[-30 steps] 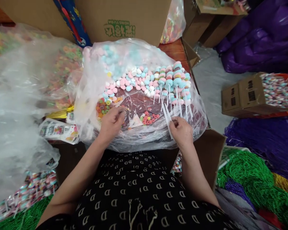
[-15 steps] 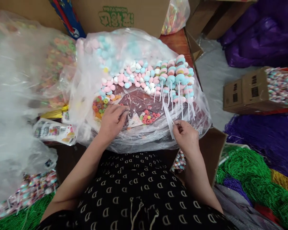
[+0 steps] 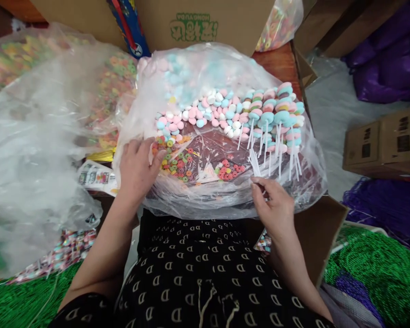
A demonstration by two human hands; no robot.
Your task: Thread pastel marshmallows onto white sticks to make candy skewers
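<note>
Left hand shifted outward, plastic bag holding candy rings, pastel candies

Both my arms reach forward, elbows low and apart. My left hand is palm down, its fingers spread and slightly bent, thumb out to the side. My right hand is half curled, its thumb and index finger near each other.
</note>
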